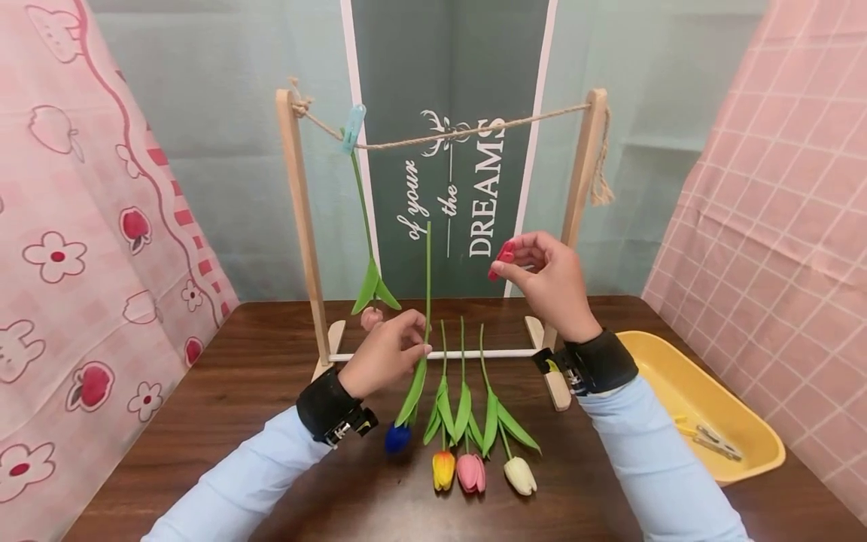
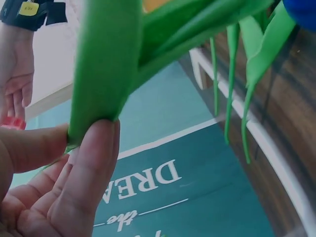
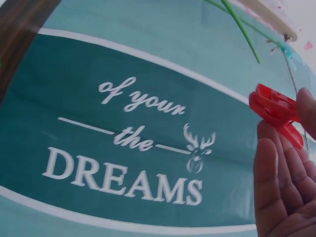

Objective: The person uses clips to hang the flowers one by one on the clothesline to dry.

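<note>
My left hand (image 1: 389,350) pinches the green stem of a blue artificial tulip (image 1: 397,436) between thumb and fingers; its bloom points down and its bare stem end stands up. In the left wrist view the fingertips (image 2: 98,143) press on a leaf at the stem. My right hand (image 1: 552,282) holds a red clothespin (image 1: 502,260) between thumb and fingers, below the rope (image 1: 440,138). The right wrist view shows the red clothespin (image 3: 276,108) near the fingertips. A pale pink tulip (image 1: 371,301) hangs upside down from the rope by a light blue clothespin (image 1: 353,129), partly behind my left hand.
The rope is tied between two wooden posts (image 1: 302,226) on a white-barred stand. Yellow (image 1: 443,470), pink (image 1: 471,473) and white tulips (image 1: 520,476) lie on the brown table (image 1: 257,436). A yellow tray (image 1: 745,421) at right contains clothespins (image 1: 714,443).
</note>
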Demonstrator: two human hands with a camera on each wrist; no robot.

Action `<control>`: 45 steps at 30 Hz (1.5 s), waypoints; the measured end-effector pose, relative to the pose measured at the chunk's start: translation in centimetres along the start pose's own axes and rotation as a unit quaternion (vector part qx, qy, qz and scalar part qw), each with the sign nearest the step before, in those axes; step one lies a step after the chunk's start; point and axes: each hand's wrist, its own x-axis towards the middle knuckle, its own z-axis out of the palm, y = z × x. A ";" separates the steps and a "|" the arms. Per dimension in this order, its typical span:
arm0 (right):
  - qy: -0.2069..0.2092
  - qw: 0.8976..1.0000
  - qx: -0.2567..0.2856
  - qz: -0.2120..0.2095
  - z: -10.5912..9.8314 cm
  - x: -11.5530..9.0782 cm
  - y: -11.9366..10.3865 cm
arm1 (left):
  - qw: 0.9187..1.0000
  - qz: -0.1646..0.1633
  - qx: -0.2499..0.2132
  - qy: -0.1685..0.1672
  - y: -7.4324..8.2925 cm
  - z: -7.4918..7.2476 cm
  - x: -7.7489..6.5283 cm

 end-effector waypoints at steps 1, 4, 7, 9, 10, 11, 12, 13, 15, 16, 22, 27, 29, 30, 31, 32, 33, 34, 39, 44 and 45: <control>0.004 1.000 0.005 -0.009 0.1 0.3 -0.4 | 1.000 0.003 0.004 0.003 0.2 -0.2 0.1; 0.018 0.999 0.018 -0.035 0.4 1.3 -1.8 | 0.999 0.013 0.034 0.019 0.5 -0.7 0.4; 0.029 0.998 0.029 -0.057 0.7 2.4 -3.1 | 0.997 0.029 0.056 0.037 0.9 -1.3 0.8; 0.028 0.996 0.045 -0.074 0.9 3.1 -4.1 | 0.997 0.038 0.053 0.043 1.1 -1.8 1.1; 0.026 0.995 0.052 -0.081 1.0 3.5 -4.6 | 0.997 0.039 0.046 0.044 1.3 -2.0 1.3; 0.024 0.994 0.058 -0.086 1.0 3.9 -5.1 | 0.997 0.038 0.040 0.045 1.4 -2.2 1.4; 0.021 0.994 0.065 -0.089 1.1 4.2 -5.5 | 0.998 0.037 0.035 0.046 1.5 -2.4 1.6; 0.018 0.993 0.072 -0.092 1.2 4.6 -6.0 | 0.998 0.035 0.033 0.049 1.6 -2.6 1.7; 0.015 0.993 0.077 -0.090 1.4 5.4 -6.9 | 0.997 0.028 0.037 0.056 1.7 -2.9 2.0; 0.014 0.993 0.080 -0.087 1.4 5.8 -7.3 | 0.997 0.024 0.039 0.061 1.8 -3.0 2.1; 0.008 0.992 0.097 -0.080 1.7 8.5 -9.2 | 0.996 0.010 0.035 0.076 2.1 -3.5 2.9; -0.005 0.992 0.101 -0.078 2.2 10.6 -10.6 | 0.995 0.011 0.033 0.089 2.0 -3.9 3.6; -0.013 0.992 0.100 -0.079 2.4 11.3 -11.1 | 0.995 0.006 0.032 0.094 2.0 -4.0 3.8; -0.015 0.992 0.096 -0.079 2.6 11.5 -11.3 | 0.995 0.003 0.031 0.095 2.0 -4.1 3.9; -0.018 0.992 0.091 -0.079 2.7 11.8 -11.5 | 0.995 0.001 0.030 0.097 2.0 -4.1 4.0; -0.021 0.993 0.086 -0.079 2.8 12.1 -11.6 | 0.995 -0.001 0.029 0.097 2.0 -4.2 4.1; -0.023 0.993 0.082 -0.080 2.9 12.4 -11.7 | 0.995 -0.003 0.028 0.097 2.0 -4.2 4.2; -0.024 0.994 0.078 -0.079 3.1 12.6 -11.8 | 0.995 -0.003 0.026 0.098 2.0 -4.3 4.3; -0.029 0.995 0.064 -0.070 3.6 13.6 -12.3 | 0.995 -0.012 0.000 0.102 2.0 -4.4 4.6; -0.038 0.996 0.053 -0.063 4.4 14.6 -12.5 | 0.992 -0.036 -0.047 0.108 1.9 -4.3 4.9; -0.040 0.996 0.052 -0.062 4.5 14.7 -12.5 | 0.992 -0.038 -0.053 0.110 1.9 -4.3 4.9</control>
